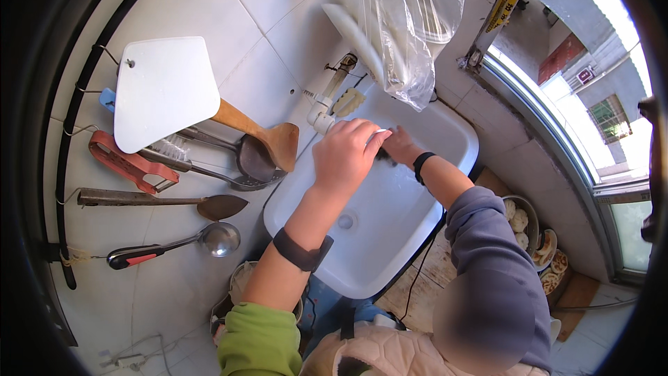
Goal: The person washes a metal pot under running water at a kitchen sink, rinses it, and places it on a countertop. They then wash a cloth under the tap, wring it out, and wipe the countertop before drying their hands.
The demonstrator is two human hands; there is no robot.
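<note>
Over the back of a white washbasin (396,224), my left hand (345,147) is closed around a thin white piece (382,131), whose tip pokes out by the thumb. My right hand (402,145) is low in the basin beside it, close to a dark, bristly-looking thing (385,156). My left hand partly hides that dark thing, and I cannot tell whether the right fingers grip it. A white plastic tap (320,115) stands just behind my left hand. Next to the tap is a cream piece with a scalloped edge (348,103). The basin's drain (346,221) is uncovered.
Clear plastic bags (402,31) hang above the basin. On the left wall rail (61,167) hang a white cutting board (167,91), wooden spatula (282,141), red peeler (133,162) and ladle (219,239). At right, a pot (531,222) holds buns beside a window (563,136).
</note>
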